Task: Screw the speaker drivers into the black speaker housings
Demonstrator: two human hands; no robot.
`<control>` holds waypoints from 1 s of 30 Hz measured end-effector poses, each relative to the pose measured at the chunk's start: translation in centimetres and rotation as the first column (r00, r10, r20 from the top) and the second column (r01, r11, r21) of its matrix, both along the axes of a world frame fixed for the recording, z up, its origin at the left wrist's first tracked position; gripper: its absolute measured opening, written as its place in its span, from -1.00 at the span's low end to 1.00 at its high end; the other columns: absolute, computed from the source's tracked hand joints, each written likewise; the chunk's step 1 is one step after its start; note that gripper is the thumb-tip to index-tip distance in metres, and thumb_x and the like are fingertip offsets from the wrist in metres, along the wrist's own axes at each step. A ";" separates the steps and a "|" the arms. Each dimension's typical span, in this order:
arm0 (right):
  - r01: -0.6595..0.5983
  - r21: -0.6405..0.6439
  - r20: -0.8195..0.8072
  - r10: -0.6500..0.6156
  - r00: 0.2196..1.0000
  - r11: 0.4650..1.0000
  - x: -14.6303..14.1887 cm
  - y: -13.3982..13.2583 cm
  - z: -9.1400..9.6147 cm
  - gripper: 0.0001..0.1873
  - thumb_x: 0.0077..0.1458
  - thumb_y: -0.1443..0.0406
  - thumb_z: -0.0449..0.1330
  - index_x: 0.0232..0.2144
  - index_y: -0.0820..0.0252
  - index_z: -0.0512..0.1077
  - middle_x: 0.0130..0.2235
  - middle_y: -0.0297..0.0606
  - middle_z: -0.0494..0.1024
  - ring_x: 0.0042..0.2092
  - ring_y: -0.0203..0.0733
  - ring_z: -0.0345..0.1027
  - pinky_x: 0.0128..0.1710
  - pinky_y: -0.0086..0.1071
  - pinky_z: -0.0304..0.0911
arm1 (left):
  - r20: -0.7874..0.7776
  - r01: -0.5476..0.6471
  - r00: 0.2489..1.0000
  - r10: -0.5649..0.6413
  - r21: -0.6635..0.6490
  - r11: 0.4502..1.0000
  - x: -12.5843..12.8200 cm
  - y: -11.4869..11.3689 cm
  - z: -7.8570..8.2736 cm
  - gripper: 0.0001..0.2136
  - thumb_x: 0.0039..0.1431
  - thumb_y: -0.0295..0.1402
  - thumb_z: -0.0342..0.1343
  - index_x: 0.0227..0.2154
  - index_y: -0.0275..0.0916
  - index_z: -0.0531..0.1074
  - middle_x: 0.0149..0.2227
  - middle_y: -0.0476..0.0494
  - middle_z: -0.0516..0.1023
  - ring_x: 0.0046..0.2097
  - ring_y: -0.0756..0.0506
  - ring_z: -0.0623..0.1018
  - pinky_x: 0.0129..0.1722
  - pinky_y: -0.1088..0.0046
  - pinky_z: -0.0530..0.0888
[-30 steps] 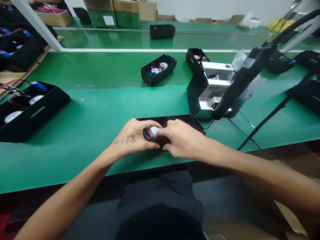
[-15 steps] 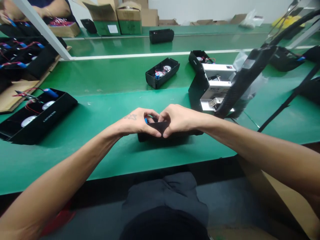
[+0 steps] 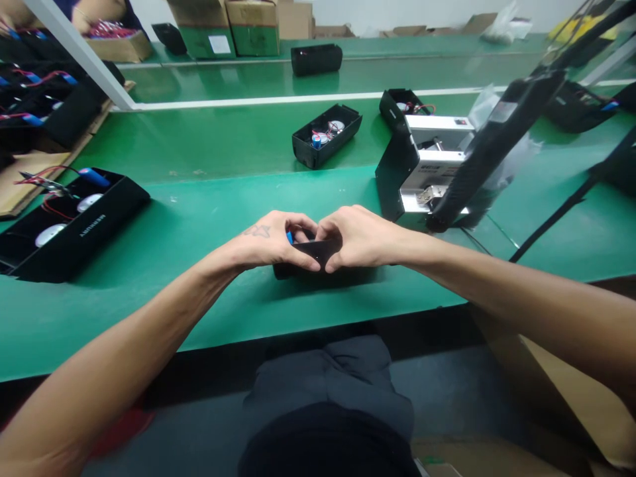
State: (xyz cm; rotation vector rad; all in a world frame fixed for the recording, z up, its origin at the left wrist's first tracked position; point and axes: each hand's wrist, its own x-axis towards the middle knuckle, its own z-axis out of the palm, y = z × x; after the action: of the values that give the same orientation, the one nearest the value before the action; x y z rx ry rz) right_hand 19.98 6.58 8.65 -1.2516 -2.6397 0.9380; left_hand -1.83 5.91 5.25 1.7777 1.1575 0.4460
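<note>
"Near the front edge of the green bench [image 3: 238, 308], head view: where is the black housing [image 3: 320, 252]?"

"On the bench, between both hands, left of the metal-fronted machine [image 3: 437, 171]."

"State of hands?"

"Left hand [image 3: 271, 240] and right hand [image 3: 360, 235] arch towards each other, thumbs outside the housing, fingers reaching inside. Whether they pinch anything, I cannot tell."

"Also noted?"

"Open black case [image 3: 102, 232] at far left."
</note>
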 end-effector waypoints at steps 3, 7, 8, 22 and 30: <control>0.002 0.023 -0.015 -0.002 1.000 1.000 -0.1 -0.2 0.0 -0.74 -0.20 0.25 0.46 -0.37 0.18 0.63 -0.50 -0.42 0.52 -0.42 -0.28 0.36 -0.47 -0.39 0.09 | 0.001 0.001 1.000 -0.001 0.002 1.000 0.0 0.0 -0.1 -0.45 -0.25 -0.11 0.55 -0.15 -0.21 0.61 -0.37 0.01 0.55 -0.35 -0.02 0.51 -0.40 0.47 0.37; 0.005 0.037 0.000 -0.005 1.000 0.999 -0.2 -0.3 0.2 -0.73 -0.20 0.26 0.46 -0.34 0.16 0.66 -0.50 -0.42 0.52 -0.42 -0.27 0.35 -0.43 -0.38 0.11 | -0.009 0.001 1.000 -0.001 0.022 1.000 0.0 0.0 -0.1 -0.48 -0.23 -0.13 0.55 -0.17 -0.21 0.62 -0.37 0.00 0.55 -0.34 -0.03 0.50 -0.40 0.46 0.37; 0.006 0.029 0.003 -0.006 1.000 1.000 -0.2 -0.3 0.3 -0.73 -0.20 0.27 0.46 -0.33 0.15 0.66 -0.50 -0.42 0.53 -0.41 -0.27 0.36 -0.43 -0.38 0.11 | -0.012 0.000 1.000 0.001 0.024 1.000 0.0 -0.1 -0.1 -0.48 -0.23 -0.13 0.54 -0.17 -0.22 0.62 -0.37 0.00 0.54 -0.34 -0.03 0.50 -0.40 0.46 0.37; 0.086 -0.068 0.085 -0.080 0.993 0.994 -1.3 0.0 0.5 -0.77 -0.25 0.25 0.52 -0.47 0.20 0.62 -0.61 -0.46 0.36 -0.51 -0.33 0.23 -0.52 -0.38 0.01 | -0.045 -0.016 0.999 0.015 -0.015 1.000 0.3 -0.2 0.5 -0.47 -0.25 -0.12 0.54 -0.17 -0.20 0.62 -0.41 0.01 0.55 -0.44 0.01 0.44 -0.50 0.48 0.30; 0.048 -0.047 0.090 -0.044 0.995 0.998 -1.4 -0.7 0.4 -0.76 -0.22 0.26 0.50 -0.42 0.21 0.62 -0.58 -0.43 0.42 -0.48 -0.29 0.29 -0.50 -0.38 0.03 | -0.054 -0.005 0.999 0.005 -0.003 1.000 0.5 -0.5 0.4 -0.52 -0.24 -0.18 0.55 -0.19 -0.19 0.62 -0.43 0.04 0.54 -0.45 0.01 0.46 -0.49 0.50 0.35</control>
State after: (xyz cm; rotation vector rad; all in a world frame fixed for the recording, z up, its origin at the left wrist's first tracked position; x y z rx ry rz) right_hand 18.53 5.90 9.01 -1.3904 -2.6571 0.9671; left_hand -1.35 5.37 5.69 1.7945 1.2001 0.4007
